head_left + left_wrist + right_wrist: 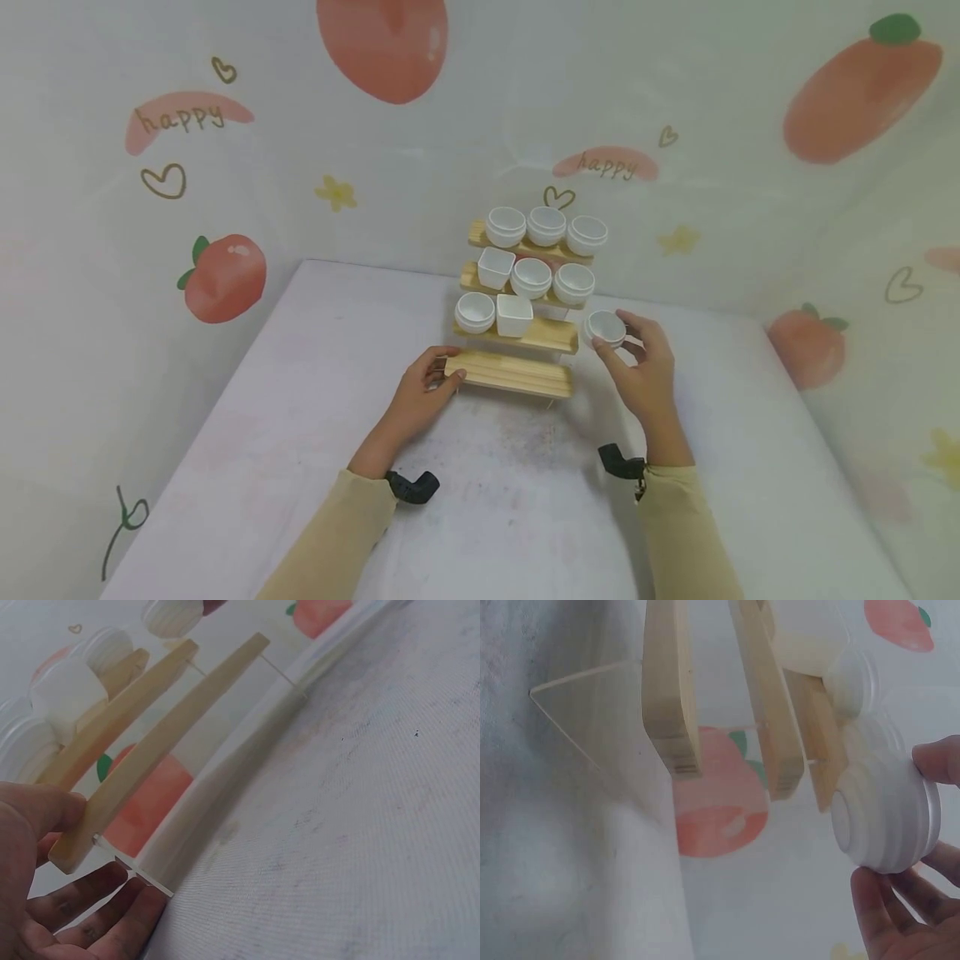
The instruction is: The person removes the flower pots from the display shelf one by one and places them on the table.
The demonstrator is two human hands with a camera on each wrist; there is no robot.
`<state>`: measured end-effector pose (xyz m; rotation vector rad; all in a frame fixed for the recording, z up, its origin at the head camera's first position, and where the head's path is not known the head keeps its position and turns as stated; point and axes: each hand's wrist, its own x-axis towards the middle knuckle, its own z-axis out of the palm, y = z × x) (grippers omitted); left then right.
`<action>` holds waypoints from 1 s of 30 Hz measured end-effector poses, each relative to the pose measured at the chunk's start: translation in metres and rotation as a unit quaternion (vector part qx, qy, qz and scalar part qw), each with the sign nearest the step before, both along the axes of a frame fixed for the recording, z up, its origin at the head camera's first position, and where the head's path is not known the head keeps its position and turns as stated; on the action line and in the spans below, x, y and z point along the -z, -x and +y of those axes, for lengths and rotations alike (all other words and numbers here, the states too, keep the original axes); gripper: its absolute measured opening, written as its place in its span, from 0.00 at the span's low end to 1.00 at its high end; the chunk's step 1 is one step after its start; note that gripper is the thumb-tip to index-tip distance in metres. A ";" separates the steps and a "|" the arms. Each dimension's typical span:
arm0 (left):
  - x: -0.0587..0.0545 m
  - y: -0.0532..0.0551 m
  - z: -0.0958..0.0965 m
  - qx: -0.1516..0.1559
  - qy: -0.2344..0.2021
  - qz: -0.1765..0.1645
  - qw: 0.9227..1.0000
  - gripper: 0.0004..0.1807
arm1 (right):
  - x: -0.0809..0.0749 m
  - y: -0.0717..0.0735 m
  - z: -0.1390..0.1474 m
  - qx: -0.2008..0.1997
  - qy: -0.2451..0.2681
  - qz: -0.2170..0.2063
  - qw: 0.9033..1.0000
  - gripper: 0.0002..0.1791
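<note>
A tiered rack of pale wooden shelves stands on the table, its lowest shelf [517,375] bare. My left hand [420,387] grips that shelf's left end, thumb on the wood, other fingers by the clear support [131,862]. To the right of the rack, my right hand [647,367] holds a round white bowl [606,329] between thumb and fingers. In the right wrist view the bowl [885,814] is tilted, its ringed side and base showing. The second shelf [551,333] carries a round bowl [475,311] and a square bowl [514,315], with bare wood at its right.
Above, the third shelf holds a square bowl [496,267] and two round ones [574,284]. The top shelf [477,234] bears three round bowls. Behind the rack hangs a white printed backdrop [450,167]; a pale cloth [480,517] covers the table.
</note>
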<state>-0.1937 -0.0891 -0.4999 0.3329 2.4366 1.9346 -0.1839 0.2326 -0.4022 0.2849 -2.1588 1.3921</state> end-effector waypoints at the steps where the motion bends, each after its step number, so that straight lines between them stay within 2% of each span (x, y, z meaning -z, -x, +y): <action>1: 0.000 0.000 0.000 0.001 -0.001 0.000 1.000 0.22 | 0.000 0.000 0.001 0.001 0.001 -0.001 1.000 0.28; 12: -0.004 -0.002 0.000 -0.001 0.005 -0.012 1.000 0.22 | -0.003 -0.001 0.013 0.045 -0.027 -0.034 0.998 0.29; 19: -0.003 -0.003 0.000 -0.002 0.004 -0.015 1.000 0.22 | 0.026 0.018 0.047 0.084 -0.058 -0.080 0.992 0.32; 30: -0.006 -0.004 0.001 0.000 0.007 -0.023 1.000 0.23 | 0.026 0.017 0.058 0.113 -0.047 -0.144 0.982 0.33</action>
